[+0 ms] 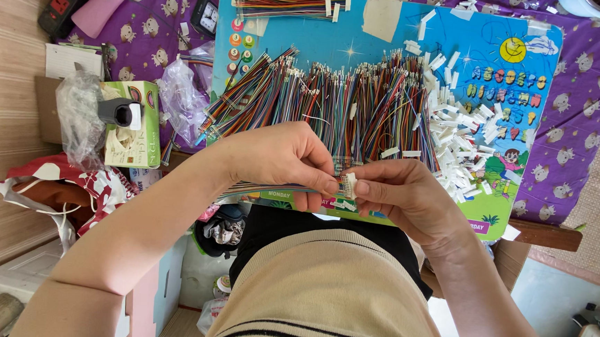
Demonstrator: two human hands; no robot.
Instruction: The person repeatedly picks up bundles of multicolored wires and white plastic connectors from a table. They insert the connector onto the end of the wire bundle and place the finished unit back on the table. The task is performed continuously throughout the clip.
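Observation:
My left hand point(283, 159) pinches a flat bundle of multicoloured wires point(264, 188) near its end, just above my lap. My right hand point(402, 192) grips a small white plastic connector point(348, 185) at the tip of those wires; the thumbs of both hands nearly touch. Right behind the hands, a large heap of coloured wire bundles point(332, 101) lies spread across a bright blue children's board point(391, 35). A pile of loose white connectors point(461, 140) sits to the right of the heap.
A second wire bundle point(289, 5) lies at the board's top left. A purple patterned cloth point(581, 109) covers the table. At left are a green tissue box point(136, 124), crumpled plastic bags point(81, 117), a pink bottle point(101, 7) and a black power strip point(56, 8).

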